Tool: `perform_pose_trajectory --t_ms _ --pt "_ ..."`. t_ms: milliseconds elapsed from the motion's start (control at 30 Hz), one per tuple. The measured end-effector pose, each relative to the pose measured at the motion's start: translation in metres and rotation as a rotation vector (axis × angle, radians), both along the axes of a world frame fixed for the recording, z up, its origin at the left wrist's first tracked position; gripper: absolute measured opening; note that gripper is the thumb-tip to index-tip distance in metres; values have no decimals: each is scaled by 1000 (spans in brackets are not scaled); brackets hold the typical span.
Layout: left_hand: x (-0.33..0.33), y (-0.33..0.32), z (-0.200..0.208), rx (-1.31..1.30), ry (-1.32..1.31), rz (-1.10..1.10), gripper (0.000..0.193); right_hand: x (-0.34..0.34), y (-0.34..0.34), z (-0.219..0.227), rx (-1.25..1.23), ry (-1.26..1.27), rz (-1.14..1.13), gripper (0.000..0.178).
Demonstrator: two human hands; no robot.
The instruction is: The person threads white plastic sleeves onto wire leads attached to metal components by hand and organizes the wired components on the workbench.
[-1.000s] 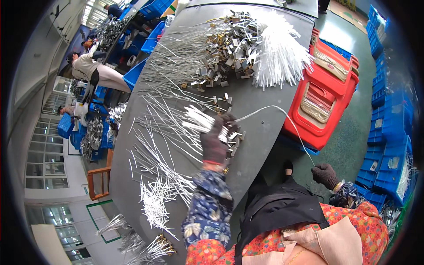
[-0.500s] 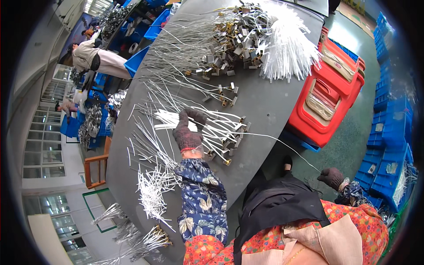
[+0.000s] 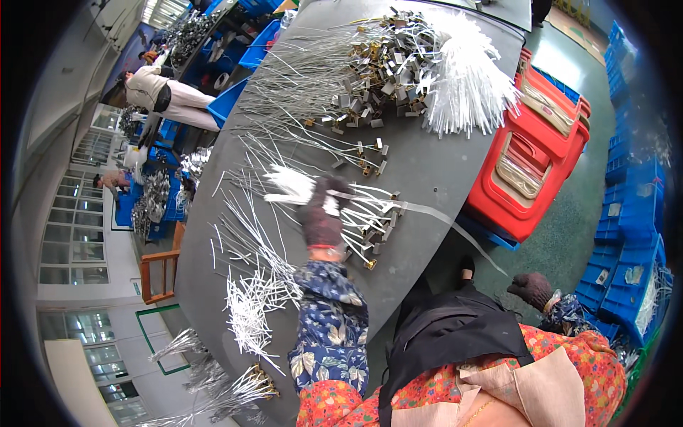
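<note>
My left hand, in a dark knitted glove and blurred by motion, is closed round a bundle of white-sleeved wires over the grey table. Small metal-and-brass end pieces tip these wires on the right. One long pale wire, smeared by motion, runs from the bundle past the table edge towards my right hand. That gloved hand is closed, low to the right, beside the wire's far end; the exact contact is too small to make out.
Thin wires with metal ends and white strips lie heaped at the far side. Short white sleeves lie at the near left. Red stools stand right of the table, blue crates beyond. Two people work at the far left.
My left hand has shifted slightly right with the bundle. The long wire has gone from a sharp thin line to a broad blur, and my right hand has moved slightly left.
</note>
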State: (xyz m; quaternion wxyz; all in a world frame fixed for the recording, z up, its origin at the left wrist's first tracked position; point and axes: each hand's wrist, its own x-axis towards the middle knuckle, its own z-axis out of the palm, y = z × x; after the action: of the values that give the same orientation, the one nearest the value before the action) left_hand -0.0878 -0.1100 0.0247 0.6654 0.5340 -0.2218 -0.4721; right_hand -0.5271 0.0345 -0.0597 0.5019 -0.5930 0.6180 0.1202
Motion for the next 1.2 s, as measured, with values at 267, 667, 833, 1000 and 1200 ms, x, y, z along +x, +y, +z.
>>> perform_pose_trajectory --t_ms 267,667,833,1000,1200 --pt "-73 37 -29 174 -315 -159 24 37 -31 9 -174 -127 153 30" --pt "8 43 -19 -79 35 443 36 48 -29 20 206 -320 56 30" --pt "40 39 -12 -401 429 258 39 43 -30 23 281 -296 155 33" --pt "29 39 14 -450 338 523 34 39 -32 28 232 -163 393 37" --pt "24 34 21 -308 55 688 21 27 -27 12 308 -310 384 35"
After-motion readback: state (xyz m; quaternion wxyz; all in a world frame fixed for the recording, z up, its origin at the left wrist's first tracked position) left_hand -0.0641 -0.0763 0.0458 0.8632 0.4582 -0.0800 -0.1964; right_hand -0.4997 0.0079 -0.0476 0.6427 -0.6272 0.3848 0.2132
